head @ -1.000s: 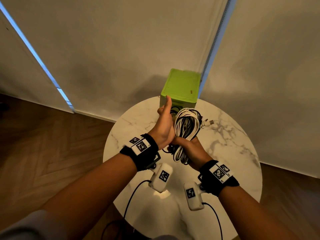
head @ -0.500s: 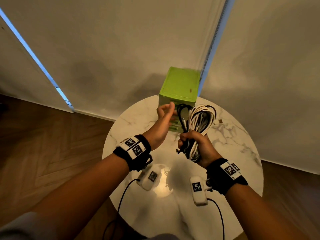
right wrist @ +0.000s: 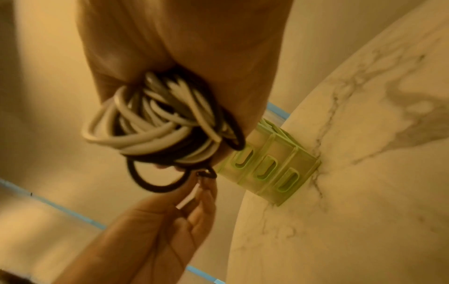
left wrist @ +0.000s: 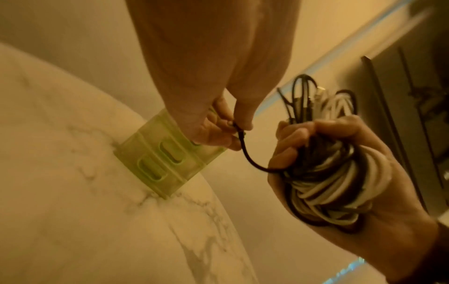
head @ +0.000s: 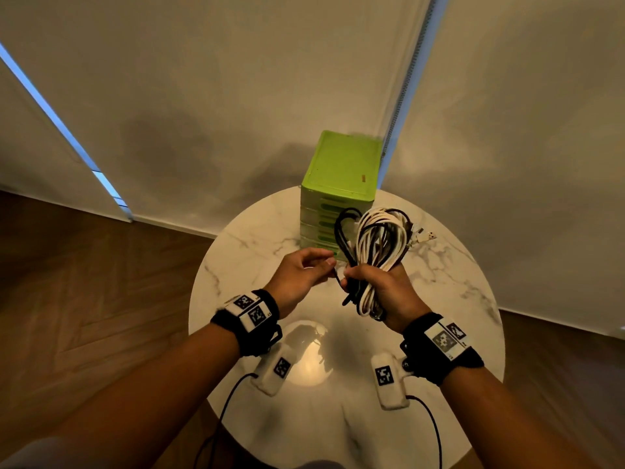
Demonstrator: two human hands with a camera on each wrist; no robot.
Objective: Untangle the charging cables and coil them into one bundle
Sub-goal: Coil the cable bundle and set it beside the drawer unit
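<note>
Coiling looks nearly done: black + white charging cables [head: 378,252] sit together as one looped bundle, held up above the marble worktop [head: 236,252], not resting on it. Right hand [head: 382,292] wrapped tight round the bundle's waist, loops fanning above and below the fist; wrist view shows white and black turns mixed, fairly neat, no obvious knots. Left hand [head: 301,275] just beside it, thumb + fingertips pinching a short loose black tail [left wrist: 245,151] that runs back into the bundle. One white plug end [head: 424,235] sticks out at bundle's far side, w/ green drawer box [head: 341,177] behind on worktop. Judgement: untangling prob. finished; left to do is wrap or tuck that black tail, maybe the stray plug, then set bundle down. Can't tell if anything ties it.
</note>
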